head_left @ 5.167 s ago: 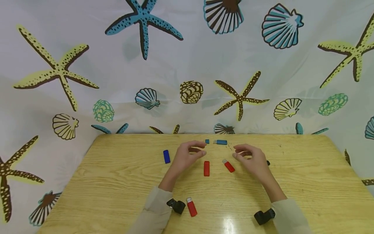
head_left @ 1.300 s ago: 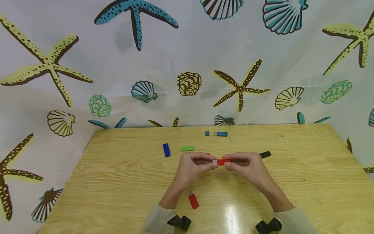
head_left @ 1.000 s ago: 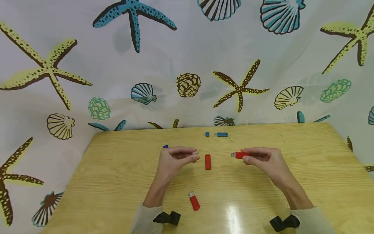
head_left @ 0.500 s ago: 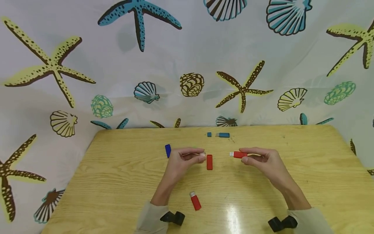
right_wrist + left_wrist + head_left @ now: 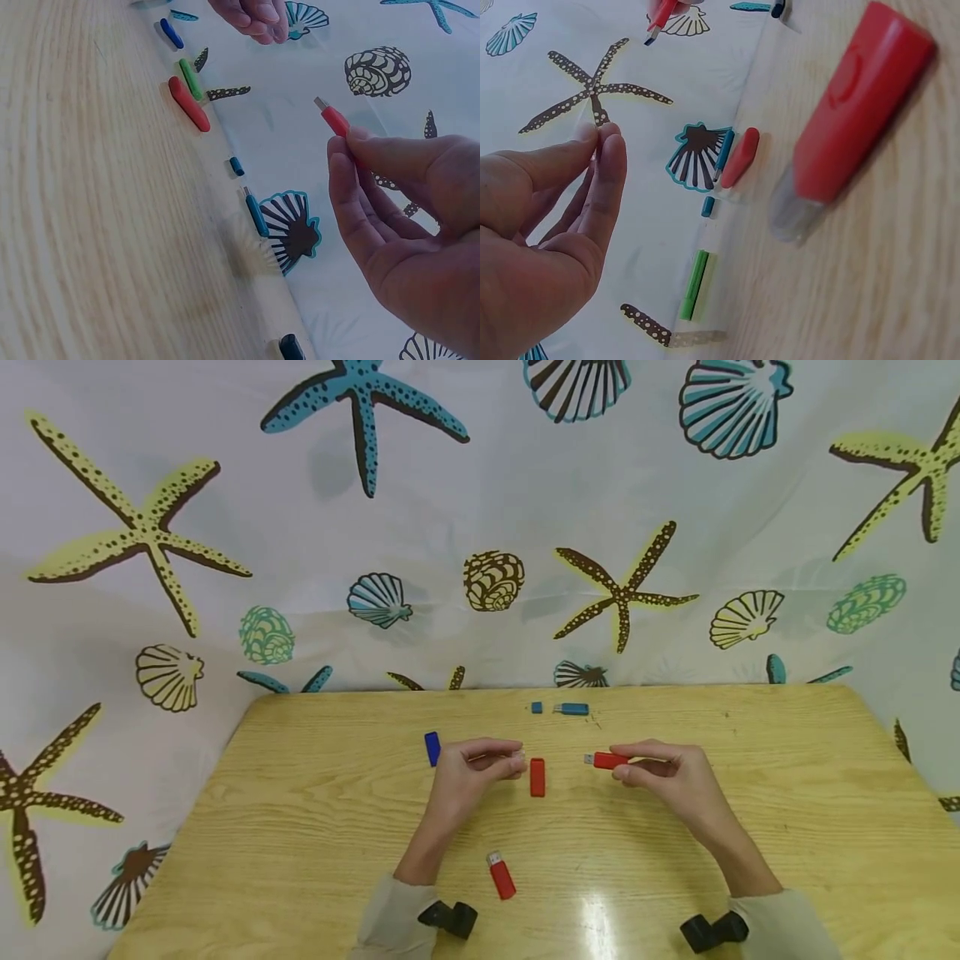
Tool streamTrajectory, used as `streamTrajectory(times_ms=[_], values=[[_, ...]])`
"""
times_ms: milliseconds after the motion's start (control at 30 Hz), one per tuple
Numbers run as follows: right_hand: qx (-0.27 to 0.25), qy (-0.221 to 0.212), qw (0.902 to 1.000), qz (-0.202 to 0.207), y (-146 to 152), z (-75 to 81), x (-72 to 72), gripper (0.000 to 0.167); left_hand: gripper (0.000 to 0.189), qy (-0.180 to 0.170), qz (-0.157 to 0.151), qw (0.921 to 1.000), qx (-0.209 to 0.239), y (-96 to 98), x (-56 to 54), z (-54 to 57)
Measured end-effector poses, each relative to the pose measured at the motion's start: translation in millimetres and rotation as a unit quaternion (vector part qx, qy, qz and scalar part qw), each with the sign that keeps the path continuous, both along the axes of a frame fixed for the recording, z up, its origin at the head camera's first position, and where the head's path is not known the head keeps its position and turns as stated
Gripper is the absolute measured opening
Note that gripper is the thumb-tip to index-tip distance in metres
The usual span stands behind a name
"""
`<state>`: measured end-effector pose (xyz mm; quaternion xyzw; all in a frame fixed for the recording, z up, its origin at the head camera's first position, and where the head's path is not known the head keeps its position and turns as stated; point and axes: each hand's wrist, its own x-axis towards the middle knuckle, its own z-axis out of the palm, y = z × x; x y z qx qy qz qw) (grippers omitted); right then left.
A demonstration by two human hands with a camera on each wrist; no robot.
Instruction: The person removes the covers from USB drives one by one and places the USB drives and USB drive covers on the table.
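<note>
My right hand point(image 5: 667, 768) pinches a red USB stick point(image 5: 606, 760) by its body, metal plug pointing left. In the right wrist view the bare plug of that USB stick point(image 5: 334, 118) shows past the fingertips. Opposite it, my left hand point(image 5: 468, 777) pinches a small clear, whitish cap point(image 5: 520, 755) between thumb and fingers, mostly hidden by them. A gap separates the hands, both raised over the table. Between them lies a plain red USB stick point(image 5: 537, 777), no plug showing. Nearer the front, another red USB stick point(image 5: 502, 877) lies with a clear cover over its plug.
At the back are a blue USB stick point(image 5: 573, 708) and its small blue cap point(image 5: 536, 707). A dark blue stick point(image 5: 432, 748) lies left of my left hand. The wrist views show a green stick point(image 5: 695, 285) and a black one point(image 5: 291, 346) near the table's edge.
The red USB stick lay on the table; both hands then held it together and drew apart, the clear cap going with the left hand. Since then the hands have come slightly nearer each other.
</note>
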<state>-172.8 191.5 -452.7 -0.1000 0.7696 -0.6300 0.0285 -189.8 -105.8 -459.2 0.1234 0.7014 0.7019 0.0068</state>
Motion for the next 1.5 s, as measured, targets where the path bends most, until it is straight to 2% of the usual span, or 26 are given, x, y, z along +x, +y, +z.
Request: streamTrajectory(times_ms=[233, 467, 633, 833, 1000, 1267, 1400, 1500], values=[[0.006, 0.001, 0.9998, -0.018, -4.8, -5.1, -6.1, 0.031, 0.018, 0.000, 0.027, 0.9990, -0.036, 5.0, -4.5, -0.7], [0.007, 0.005, 0.9996, -0.025, -5.5, -10.3, -13.5, 0.030, 0.016, 0.011, 0.040, 0.9968, -0.069, 9.8, -13.0, -4.3], [0.001, -0.009, 0.9997, -0.024, -4.5, -13.2, -19.2, 0.030, 0.019, 0.005, 0.037, 0.9963, -0.077, 14.9, -21.0, -7.1], [0.008, -0.002, 0.9997, -0.024, -6.2, -13.9, -28.6, 0.030, 0.022, -0.001, 0.030, 0.9954, -0.091, 20.5, -32.5, -6.7], [0.014, 0.003, 0.9994, -0.030, -8.3, -15.1, -36.3, 0.031, 0.020, 0.000, 0.040, 0.9961, -0.079, 22.3, -38.0, -7.5], [-0.009, -0.002, 0.9996, -0.028, -11.5, -19.4, -46.4, 0.032, 0.015, 0.001, 0.047, 0.9946, -0.092, 25.3, -45.3, -9.4], [-0.008, -0.002, 0.9996, -0.028, -12.7, -20.8, -52.3, 0.033, 0.013, 0.002, 0.054, 0.9927, -0.108, 27.0, -49.9, -9.6], [0.003, -0.002, 0.9994, -0.035, -12.9, -21.5, -57.0, 0.034, 0.012, 0.004, 0.058, 0.9890, -0.136, 28.8, -54.2, -8.4]])
